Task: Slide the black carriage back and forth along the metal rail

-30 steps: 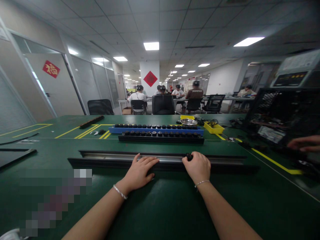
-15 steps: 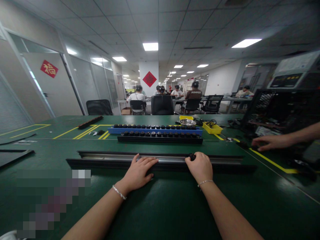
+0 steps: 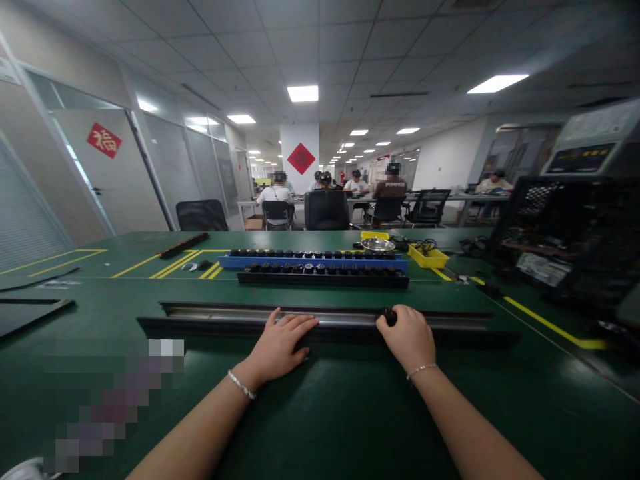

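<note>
A long black rail [image 3: 200, 319] with a silver channel lies across the green table [image 3: 330, 413] in front of me. My left hand [image 3: 278, 345] rests flat on the rail's near edge, fingers stretched out. My right hand [image 3: 407, 337] is closed on a small black knob [image 3: 389, 314] that sits in the rail's channel, right of centre. Both wrists wear thin bracelets.
Behind the rail lie a black strip [image 3: 323, 275] and a blue strip [image 3: 313, 258], each lined with several dark knobs. A metal bowl [image 3: 377, 244] and a yellow tray [image 3: 427, 255] stand farther back. An open black machine case [image 3: 565, 233] fills the right side. People sit at distant desks.
My right hand has slid the black knob a little to the right along the rail. Another person's hand at the right edge reached in, then withdrew out of view. My left hand stayed put.
</note>
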A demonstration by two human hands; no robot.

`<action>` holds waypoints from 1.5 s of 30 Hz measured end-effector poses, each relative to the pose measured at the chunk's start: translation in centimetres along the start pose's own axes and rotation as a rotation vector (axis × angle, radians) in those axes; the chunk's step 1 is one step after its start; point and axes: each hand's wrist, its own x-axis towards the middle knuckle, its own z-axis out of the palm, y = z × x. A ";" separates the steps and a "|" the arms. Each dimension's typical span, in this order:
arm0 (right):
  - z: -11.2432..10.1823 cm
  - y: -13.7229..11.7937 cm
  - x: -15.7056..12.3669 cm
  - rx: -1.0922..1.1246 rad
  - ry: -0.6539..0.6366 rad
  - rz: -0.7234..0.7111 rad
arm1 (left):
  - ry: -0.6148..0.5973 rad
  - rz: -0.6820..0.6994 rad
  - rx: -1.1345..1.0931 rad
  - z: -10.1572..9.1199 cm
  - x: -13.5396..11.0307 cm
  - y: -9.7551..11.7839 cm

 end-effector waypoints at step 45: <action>-0.8 2.6 0.6 -0.023 0.028 0.109 | 0.010 0.000 -0.025 0.0 -0.1 0.0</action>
